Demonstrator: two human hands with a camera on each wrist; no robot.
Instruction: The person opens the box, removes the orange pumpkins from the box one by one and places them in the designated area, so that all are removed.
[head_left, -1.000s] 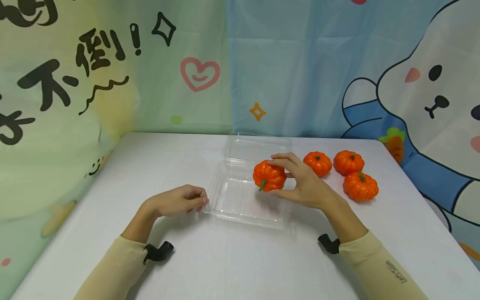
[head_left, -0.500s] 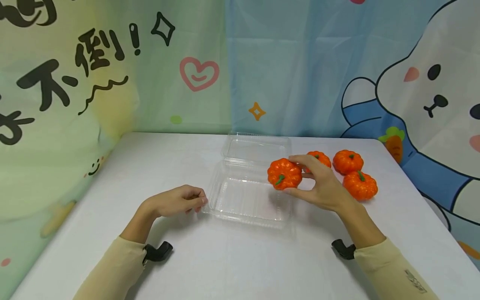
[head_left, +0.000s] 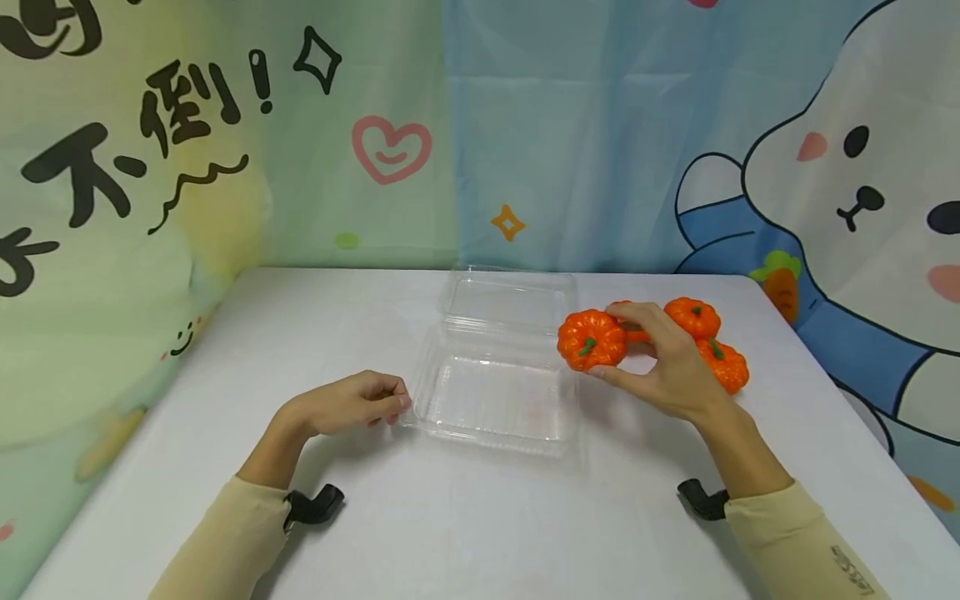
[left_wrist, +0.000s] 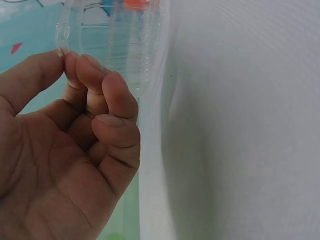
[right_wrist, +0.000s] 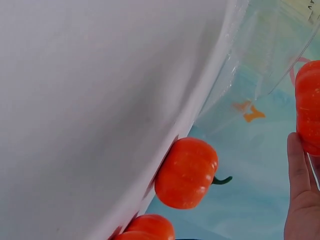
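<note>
In the head view my right hand (head_left: 671, 371) holds a small orange pumpkin (head_left: 591, 339) with a green stem, thumb below and fingers above. It is raised beside the right edge of a clear plastic clamshell container (head_left: 487, 404), whose lid (head_left: 510, 298) lies folded back. At the right edge of the right wrist view, the held pumpkin (right_wrist: 309, 107) is partly cut off. My left hand (head_left: 352, 403) pinches the container's near left corner; in the left wrist view thumb and fingertips meet at the plastic rim (left_wrist: 62, 37). Inside the container no pumpkin shows.
Two more pumpkins (head_left: 693, 317) (head_left: 726, 367) sit on the white table (head_left: 450, 525) at the right, and a third is mostly hidden behind my right hand. A printed cloth (head_left: 555, 150) hangs behind the table's far edge.
My right hand has moved right with the pumpkin, from over the container to beside its right edge, now covering much of one table pumpkin. The left hand stays at the container's corner.
</note>
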